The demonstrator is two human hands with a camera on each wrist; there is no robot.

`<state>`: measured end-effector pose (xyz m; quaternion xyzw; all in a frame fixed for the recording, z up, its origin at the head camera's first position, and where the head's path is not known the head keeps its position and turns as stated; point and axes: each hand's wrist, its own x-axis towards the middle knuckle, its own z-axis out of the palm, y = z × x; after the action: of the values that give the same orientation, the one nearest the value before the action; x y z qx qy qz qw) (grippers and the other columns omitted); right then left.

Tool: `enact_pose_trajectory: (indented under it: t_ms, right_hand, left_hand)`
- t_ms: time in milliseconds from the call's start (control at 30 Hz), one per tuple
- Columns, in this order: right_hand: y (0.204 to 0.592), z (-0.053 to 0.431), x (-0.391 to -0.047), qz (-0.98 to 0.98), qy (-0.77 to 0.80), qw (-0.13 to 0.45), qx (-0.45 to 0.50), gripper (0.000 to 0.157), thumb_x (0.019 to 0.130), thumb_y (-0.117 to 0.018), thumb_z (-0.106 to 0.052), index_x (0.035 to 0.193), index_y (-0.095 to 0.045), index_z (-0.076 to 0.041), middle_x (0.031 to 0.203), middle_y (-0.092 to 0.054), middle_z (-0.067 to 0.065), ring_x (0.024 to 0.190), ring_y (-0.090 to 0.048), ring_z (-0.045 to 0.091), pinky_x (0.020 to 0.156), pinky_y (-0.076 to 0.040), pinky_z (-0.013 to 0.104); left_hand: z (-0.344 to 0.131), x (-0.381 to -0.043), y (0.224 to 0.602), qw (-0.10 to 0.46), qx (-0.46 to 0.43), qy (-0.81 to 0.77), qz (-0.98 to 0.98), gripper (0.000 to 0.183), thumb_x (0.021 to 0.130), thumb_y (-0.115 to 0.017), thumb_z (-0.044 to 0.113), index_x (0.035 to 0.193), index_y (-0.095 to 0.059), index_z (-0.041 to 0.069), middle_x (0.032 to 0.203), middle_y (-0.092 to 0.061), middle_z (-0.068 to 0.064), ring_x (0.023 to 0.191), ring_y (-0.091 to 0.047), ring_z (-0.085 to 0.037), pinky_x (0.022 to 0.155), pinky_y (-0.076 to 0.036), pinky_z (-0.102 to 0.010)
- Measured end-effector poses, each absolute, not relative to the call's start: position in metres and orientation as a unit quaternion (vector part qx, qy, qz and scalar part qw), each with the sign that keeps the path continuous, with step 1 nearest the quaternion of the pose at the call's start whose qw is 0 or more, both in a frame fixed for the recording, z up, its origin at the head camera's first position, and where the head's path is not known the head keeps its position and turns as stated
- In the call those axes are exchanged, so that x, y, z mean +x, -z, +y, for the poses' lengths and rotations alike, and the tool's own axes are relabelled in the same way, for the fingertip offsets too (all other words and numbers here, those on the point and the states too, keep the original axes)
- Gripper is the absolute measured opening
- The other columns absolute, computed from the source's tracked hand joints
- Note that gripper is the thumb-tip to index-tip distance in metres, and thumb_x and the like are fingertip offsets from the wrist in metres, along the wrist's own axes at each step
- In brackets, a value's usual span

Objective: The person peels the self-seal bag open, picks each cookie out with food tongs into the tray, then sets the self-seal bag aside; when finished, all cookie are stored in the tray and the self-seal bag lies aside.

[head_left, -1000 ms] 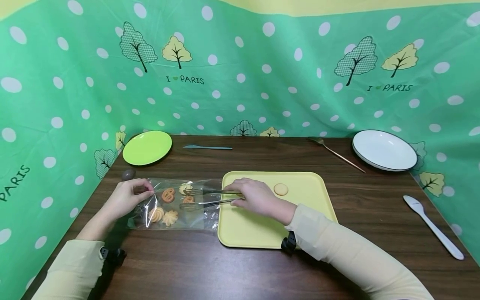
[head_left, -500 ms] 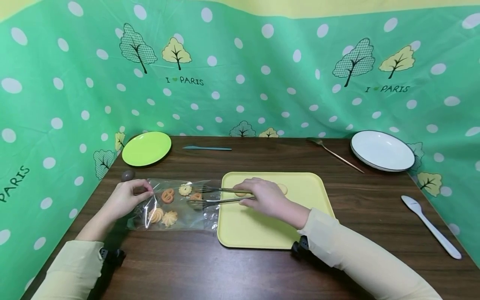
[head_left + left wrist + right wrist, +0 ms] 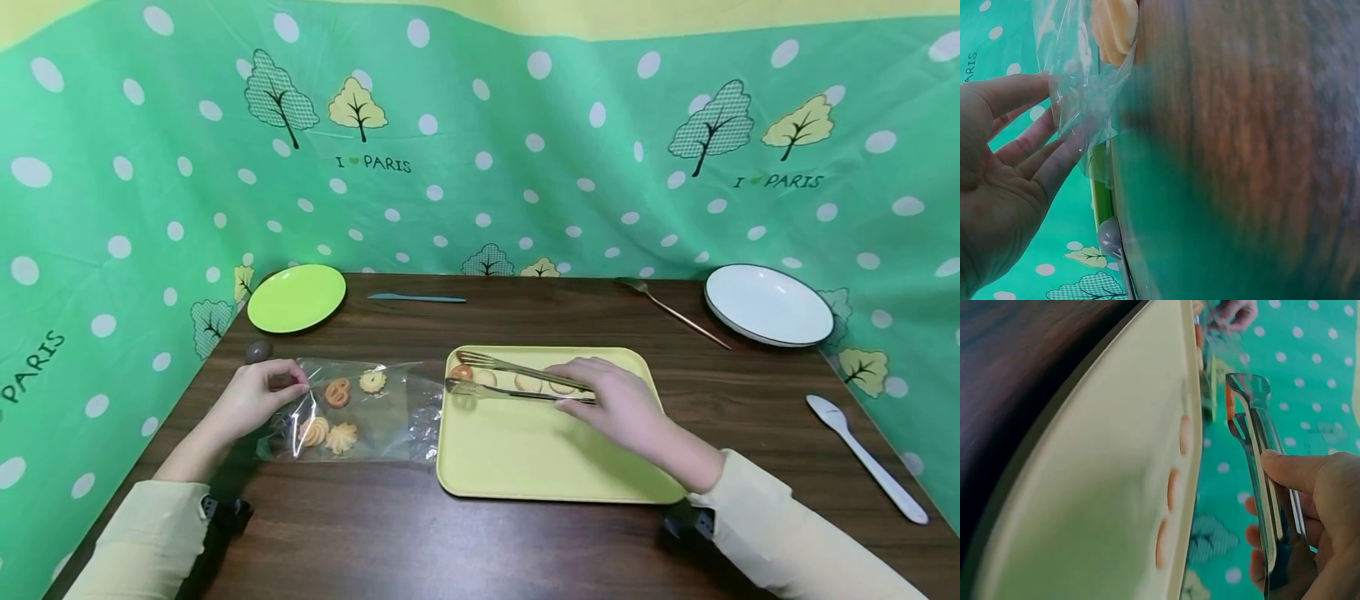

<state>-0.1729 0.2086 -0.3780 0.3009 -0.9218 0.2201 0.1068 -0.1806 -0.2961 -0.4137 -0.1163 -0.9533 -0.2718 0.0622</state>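
My left hand pinches the left end of a clear plastic bag lying on the table. Inside the bag are a pretzel-shaped cookie, a pale round cookie and two swirled cookies. My right hand grips metal tongs around their arms. Between the tong tips is a brown cookie, held above the upper left corner of the yellow tray. Three pale round cookies lie in a row along the tray's far side, partly hidden behind the tongs.
Towards the back stand a lime green plate and a white dish. A blue knife and a copper-coloured fork lie between them. On the right is a white knife. A dark round object sits behind my left hand.
The tongs have drawn the brown cookie out of the bag's open end and carried it right, over the tray. My left hand stays at the bag's left end.
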Motion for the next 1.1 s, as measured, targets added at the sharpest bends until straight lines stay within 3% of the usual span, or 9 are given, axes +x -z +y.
enact_pose_trajectory:
  t_ms: [300, 400, 467, 633, 833, 1100]
  right_hand:
    - [0.379, 0.27, -0.16, -0.938, -0.204, 0.142, 0.243, 0.045, 0.078, -0.077, -0.021, 0.121, -0.064, -0.02, 0.113, -0.067, 0.003, 0.101, -0.063, 0.025, 0.074, -0.049, 0.047]
    - [0.379, 0.289, -0.155, -0.946, -0.188, 0.15, 0.219, 0.045, 0.079, -0.077, -0.023, 0.122, -0.063, -0.02, 0.112, -0.067, 0.005, 0.082, -0.061, 0.02, 0.067, -0.047, 0.044]
    - [0.379, 0.301, -0.152, -0.952, -0.178, 0.146, 0.203, 0.045, 0.08, -0.076, -0.026, 0.123, -0.062, -0.02, 0.113, -0.066, 0.007, 0.065, -0.053, 0.012, 0.061, -0.043, 0.039]
    - [0.382, 0.327, -0.145, -0.964, -0.17, 0.125, 0.162, 0.045, 0.084, -0.072, -0.033, 0.125, -0.06, -0.019, 0.115, -0.064, 0.011, 0.048, -0.032, 0.004, 0.05, -0.032, 0.028]
    - [0.392, 0.349, -0.133, -0.97, -0.166, 0.118, 0.131, 0.045, 0.084, -0.071, -0.034, 0.124, -0.06, -0.017, 0.106, -0.064, 0.011, 0.045, -0.029, 0.002, 0.045, -0.025, 0.025]
    - [0.402, 0.359, -0.131, -0.974, -0.162, 0.103, 0.125, 0.047, 0.083, -0.071, -0.038, 0.125, -0.06, -0.018, 0.111, -0.064, 0.014, 0.051, -0.035, 0.004, 0.048, -0.029, 0.028]
  left_hand:
    - [-0.296, -0.181, 0.413, 0.062, -0.117, 0.273, -0.953, 0.013, 0.082, -0.073, 0.01, 0.082, -0.067, 0.021, 0.086, -0.068, 0.002, 0.08, -0.061, -0.015, 0.067, -0.048, -0.026]
    - [-0.297, -0.181, 0.413, 0.06, -0.117, 0.274, -0.953, 0.012, 0.083, -0.073, 0.01, 0.082, -0.067, 0.021, 0.086, -0.068, 0.001, 0.08, -0.061, -0.015, 0.067, -0.048, -0.026]
    - [-0.297, -0.181, 0.413, 0.06, -0.114, 0.273, -0.953, 0.012, 0.083, -0.073, 0.011, 0.082, -0.067, 0.021, 0.086, -0.068, 0.002, 0.08, -0.06, -0.014, 0.067, -0.047, -0.026]
    - [-0.296, -0.179, 0.414, 0.062, -0.11, 0.275, -0.953, 0.012, 0.082, -0.073, 0.011, 0.082, -0.067, 0.021, 0.084, -0.068, 0.003, 0.077, -0.059, -0.015, 0.066, -0.046, -0.026]
    - [-0.294, -0.18, 0.414, 0.062, -0.115, 0.275, -0.952, 0.012, 0.083, -0.073, 0.01, 0.082, -0.067, 0.021, 0.084, -0.068, 0.003, 0.078, -0.059, -0.015, 0.067, -0.046, -0.026]
    - [-0.294, -0.179, 0.413, 0.062, -0.112, 0.278, -0.952, 0.012, 0.083, -0.072, 0.01, 0.082, -0.067, 0.02, 0.084, -0.067, 0.002, 0.079, -0.06, -0.015, 0.067, -0.047, -0.027]
